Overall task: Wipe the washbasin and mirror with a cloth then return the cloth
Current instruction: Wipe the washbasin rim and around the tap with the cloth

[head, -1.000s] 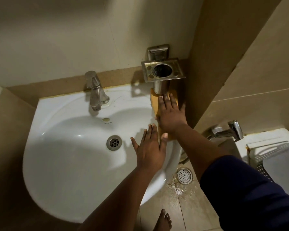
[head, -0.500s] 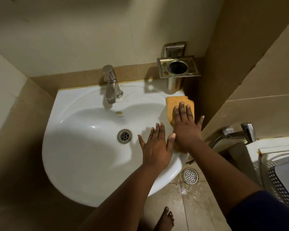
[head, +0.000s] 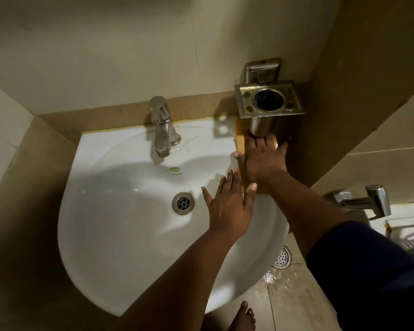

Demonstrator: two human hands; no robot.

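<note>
Head view: I am pressing my right hand (head: 264,161), fingers straight and spread, flat onto the orange cloth (head: 241,142) on the back right corner of the washbasin (head: 120,235) rim, so that the whole palm is bearing on the fabric; the cloth is lying under the hand, its far edge reaching beneath the steel tumbler holder (head: 269,99) on the wall, and my fingertips are disappearing under the holder's cup; I am holding my left hand (head: 227,206) open and empty, fingers straight and slightly fanned, over the right inner slope of the bowl, probably for balance, though whether it is touching the porcelain I cannot tell; the tap (head: 161,126) is standing at the middle of the back rim and the drain (head: 183,203) is sitting just left of my left hand, both well apart from the cloth; the mirror is not showing here, so I am judging that the wiping of the basin rim is the step in hand, with the mirror and the return of the cloth yet to be dealt with.
</note>
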